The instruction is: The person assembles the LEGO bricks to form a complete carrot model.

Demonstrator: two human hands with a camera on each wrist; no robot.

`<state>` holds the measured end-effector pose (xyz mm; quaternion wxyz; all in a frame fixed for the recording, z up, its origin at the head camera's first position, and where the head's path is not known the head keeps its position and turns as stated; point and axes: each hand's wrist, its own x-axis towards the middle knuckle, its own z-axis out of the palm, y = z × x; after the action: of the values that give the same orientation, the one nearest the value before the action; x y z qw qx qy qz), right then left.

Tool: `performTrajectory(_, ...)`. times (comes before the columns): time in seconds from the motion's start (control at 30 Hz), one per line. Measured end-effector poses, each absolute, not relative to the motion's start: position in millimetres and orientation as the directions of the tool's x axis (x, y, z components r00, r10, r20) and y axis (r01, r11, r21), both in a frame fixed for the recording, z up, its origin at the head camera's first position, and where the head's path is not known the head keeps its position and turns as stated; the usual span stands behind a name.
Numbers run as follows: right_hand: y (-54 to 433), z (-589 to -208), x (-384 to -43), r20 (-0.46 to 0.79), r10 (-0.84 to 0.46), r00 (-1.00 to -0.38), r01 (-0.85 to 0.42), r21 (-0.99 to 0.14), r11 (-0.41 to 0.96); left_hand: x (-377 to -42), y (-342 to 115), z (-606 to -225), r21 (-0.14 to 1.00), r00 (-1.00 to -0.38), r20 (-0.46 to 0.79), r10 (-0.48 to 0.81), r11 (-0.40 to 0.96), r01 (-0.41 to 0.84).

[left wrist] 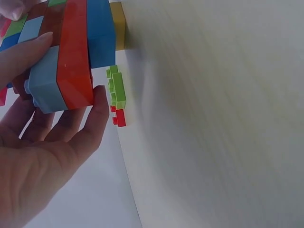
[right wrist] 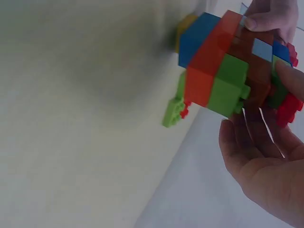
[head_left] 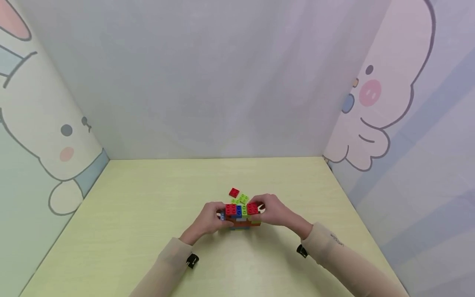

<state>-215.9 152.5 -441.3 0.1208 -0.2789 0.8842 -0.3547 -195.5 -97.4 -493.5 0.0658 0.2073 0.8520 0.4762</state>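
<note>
A build of stacked toy bricks [head_left: 241, 224] stands upright between both hands. Its layers include a yellow brick low down, a blue one [left wrist: 101, 35], a long orange-red one [right wrist: 209, 66] and brown bricks above. Along the top are a red brick [head_left: 230, 209] at left, blue and lime ones in the middle, and a second red brick [head_left: 252, 208] at right. My left hand [head_left: 209, 218] grips the left end, thumb on the near face, fingers behind. At the upper right end, my right hand [head_left: 274, 211] holds the build between thumb and fingers, beside the right red brick.
Behind the build, a loose red brick [head_left: 234, 192] and lime green bricks [head_left: 243, 199] lie on the pale wooden table [head_left: 159, 189]. A grey curtain-like wall [head_left: 208, 82] rises at the back edge, with cartoon-printed walls at both sides.
</note>
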Motion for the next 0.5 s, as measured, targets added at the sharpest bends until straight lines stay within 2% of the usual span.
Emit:
performTrajectory(0.2, 157.1, -471.6, -215.0, 0.038, -0.537, -0.843, -0.340, -0.812, 0.475, -195.5, -96.2, -491.2, 0.834, -0.903, 0.103, 0.418, 0.459, 0.308)
performTrajectory(0.5, 160.0, -499.2, -215.6, 0.060, -0.537, -0.841, -0.311, -0.867, 0.390, -196.4, -96.7, -492.7, 0.824, -0.911, 0.053, 0.410, 0.498, 0.272)
